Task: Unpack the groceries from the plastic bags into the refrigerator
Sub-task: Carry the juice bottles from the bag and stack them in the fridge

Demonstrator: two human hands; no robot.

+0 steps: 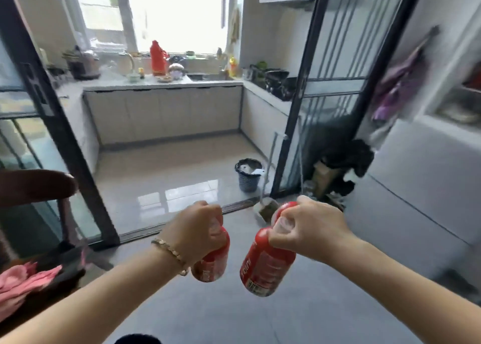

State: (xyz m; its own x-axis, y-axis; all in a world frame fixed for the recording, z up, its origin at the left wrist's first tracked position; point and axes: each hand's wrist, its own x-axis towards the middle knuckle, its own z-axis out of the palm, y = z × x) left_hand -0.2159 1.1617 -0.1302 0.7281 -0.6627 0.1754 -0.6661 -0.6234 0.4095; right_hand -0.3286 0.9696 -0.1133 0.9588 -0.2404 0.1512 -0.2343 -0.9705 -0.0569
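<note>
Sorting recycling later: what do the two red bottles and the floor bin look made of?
Left bottle and right bottle: probably plastic, wrapped in glossy red printed labels. The right one's neck looks translucent above the label. Bin: likely plastic, dark and matte, judging by its moulded lattice wall, with a dark liner at the rim.

Blown-out window (177,15) backlights; motion blur, edges bowed, floor (161,187) glare
</note>
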